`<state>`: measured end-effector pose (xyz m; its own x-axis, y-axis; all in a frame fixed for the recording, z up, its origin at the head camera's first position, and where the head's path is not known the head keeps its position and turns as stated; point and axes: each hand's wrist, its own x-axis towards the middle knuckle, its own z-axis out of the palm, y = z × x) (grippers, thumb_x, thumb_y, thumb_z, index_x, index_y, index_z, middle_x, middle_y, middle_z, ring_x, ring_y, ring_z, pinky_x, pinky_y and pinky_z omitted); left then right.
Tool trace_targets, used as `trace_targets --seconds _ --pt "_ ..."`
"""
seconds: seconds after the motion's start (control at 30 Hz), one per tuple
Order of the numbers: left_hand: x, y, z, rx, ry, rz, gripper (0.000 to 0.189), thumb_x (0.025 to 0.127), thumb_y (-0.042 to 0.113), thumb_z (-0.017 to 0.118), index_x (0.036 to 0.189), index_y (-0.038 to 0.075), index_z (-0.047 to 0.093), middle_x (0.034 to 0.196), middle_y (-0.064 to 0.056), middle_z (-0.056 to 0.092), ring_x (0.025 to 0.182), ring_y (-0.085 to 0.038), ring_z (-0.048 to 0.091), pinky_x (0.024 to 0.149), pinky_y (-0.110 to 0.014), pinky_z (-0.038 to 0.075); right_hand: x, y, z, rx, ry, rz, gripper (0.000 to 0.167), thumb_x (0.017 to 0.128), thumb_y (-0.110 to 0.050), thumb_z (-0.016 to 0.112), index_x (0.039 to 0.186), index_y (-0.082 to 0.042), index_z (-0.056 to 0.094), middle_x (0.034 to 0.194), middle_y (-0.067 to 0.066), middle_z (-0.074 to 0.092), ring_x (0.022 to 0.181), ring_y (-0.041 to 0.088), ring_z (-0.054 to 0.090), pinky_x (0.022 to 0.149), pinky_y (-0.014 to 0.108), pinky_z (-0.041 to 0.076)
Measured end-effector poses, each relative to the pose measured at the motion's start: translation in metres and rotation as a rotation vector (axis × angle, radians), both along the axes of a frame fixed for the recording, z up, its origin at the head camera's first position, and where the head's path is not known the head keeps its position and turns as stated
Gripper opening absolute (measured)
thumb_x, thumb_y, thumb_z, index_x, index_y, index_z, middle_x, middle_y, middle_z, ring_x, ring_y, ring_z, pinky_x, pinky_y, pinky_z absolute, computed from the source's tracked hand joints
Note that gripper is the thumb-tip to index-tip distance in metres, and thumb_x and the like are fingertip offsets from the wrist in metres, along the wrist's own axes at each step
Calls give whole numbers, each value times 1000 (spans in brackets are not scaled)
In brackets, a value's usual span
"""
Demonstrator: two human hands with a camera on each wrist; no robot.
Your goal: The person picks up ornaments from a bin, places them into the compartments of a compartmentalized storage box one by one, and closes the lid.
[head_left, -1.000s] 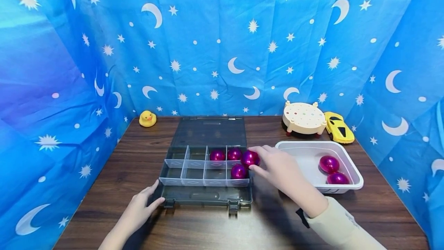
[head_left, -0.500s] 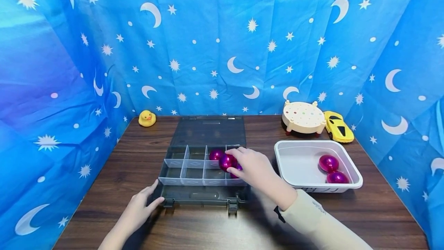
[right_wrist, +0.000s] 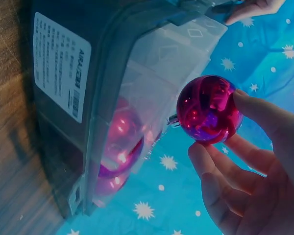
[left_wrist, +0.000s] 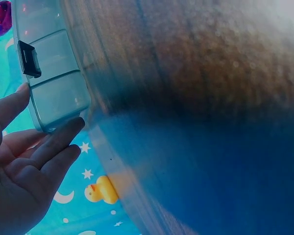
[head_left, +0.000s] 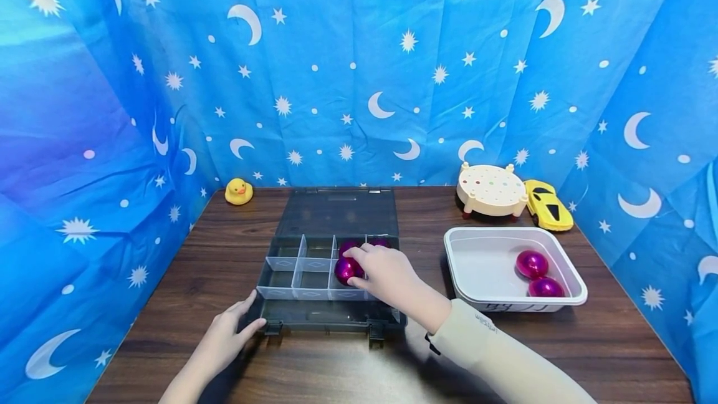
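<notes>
A shiny magenta bauble [head_left: 348, 272] is pinched between thumb and fingertips of my right hand [head_left: 389, 272], over the front row of a dark see-through divided box [head_left: 331, 315]. In the right wrist view, the bauble [right_wrist: 209, 108] shows a silver cap pointing toward the box wall. More magenta baubles [right_wrist: 121, 139] lie in the right-hand compartments, partly covered by my right hand in the head view. My left hand [head_left: 224, 332] rests against the box's left front corner, thumb on the front side and loosely extended fingers along the left side.
A white tub [head_left: 477, 267] with two magenta baubles [head_left: 531, 264] stands to the right. Behind it are a cream round footed toy stand [head_left: 492, 191] and a yellow toy car [head_left: 548, 206]. A rubber duck [head_left: 239, 192] sits back left. The box's lid [head_left: 338, 212] lies open backward.
My right hand has carried the bauble leftward from the box's right edge to above the front row's third compartment. The left hand has stayed at the corner.
</notes>
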<state>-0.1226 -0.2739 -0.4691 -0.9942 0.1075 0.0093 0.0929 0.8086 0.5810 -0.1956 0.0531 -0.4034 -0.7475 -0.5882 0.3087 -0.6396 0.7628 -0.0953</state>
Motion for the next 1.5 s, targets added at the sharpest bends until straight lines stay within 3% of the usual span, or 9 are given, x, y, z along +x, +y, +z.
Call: trace_targets --seconds 0.23,0.8,0.93,1.23,1.5 --pt "-1 0 0 -4 -2 0 64 94 24 65 144 -5 38 136 -31 46 124 -45 45 100 -55 43 -6 -8 -6 41 0 -3 49 81 -45 76 120 -17 66 103 5 70 87 21 68 72 39 61" --pt "0 0 2 10 7 -6 64 94 24 65 144 -5 38 136 -31 46 124 -45 45 101 -55 42 -12 -14 -21 137 47 7 40 82 -41 76 112 -15 70 96 1 71 76 17 68 56 31 59" --pt "0 0 3 5 1 -1 64 94 24 65 144 -5 38 137 -31 46 124 -45 45 100 -55 43 -12 -13 -21 131 60 7 38 83 -41 76 110 -16 70 94 1 71 75 17 68 55 31 58" --pt "0 1 4 4 5 9 63 93 22 66 144 -5 39 136 -31 47 122 -45 46 98 -56 45 -2 -5 -5 33 38 7 30 83 -34 78 106 -16 72 87 0 70 69 15 64 48 25 54" --pt "0 1 2 26 -18 9 64 94 23 66 144 -5 38 137 -30 46 124 -44 46 99 -55 44 12 21 -9 -33 44 -19 31 84 -35 76 109 -17 71 91 -3 69 72 13 64 53 28 56"
